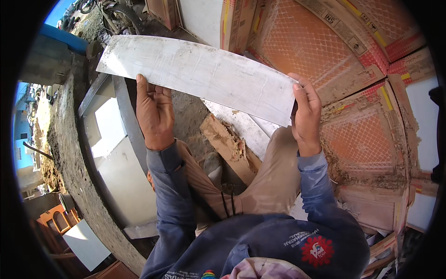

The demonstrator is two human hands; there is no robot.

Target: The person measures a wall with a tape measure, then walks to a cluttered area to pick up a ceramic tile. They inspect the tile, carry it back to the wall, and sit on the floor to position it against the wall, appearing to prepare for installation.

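Nearest: dark blue long-sleeved shirt (265, 237), red gear-shaped emblem (318, 250) on the chest, both sleeves reaching forward. Tan trousers (274, 186), knees spread.

Left hand (157, 111): part-closed, thumb on the near edge of a long white strip (200, 76), other fingers curled in underneath. Right hand (306, 109): part-closed round the strip's right end, thumb on its upper face, fingers behind the edge. Strip is raised out in front of the knees, spanning both hands, tilted with its left end farther away; face scuffed, dirty marks along the far edge.

Below it, between the legs: torn brown cardboard piece (230, 151), ragged along one side, lying just beside another whitish flat piece (234, 123), partly hidden by the strip. Grey-brown ground (188, 109) under that.

Left side: grey-framed panel (123, 179) with bright glare, next to a rough concrete ledge (83, 153). Right side: orange-brown slabs (357, 144) with a pale grid pattern, edged in cardboard packaging (399, 121).

Farther off: orange wooden chair (53, 218) lower left, a wheel (127, 16) beyond the strip, upper left.
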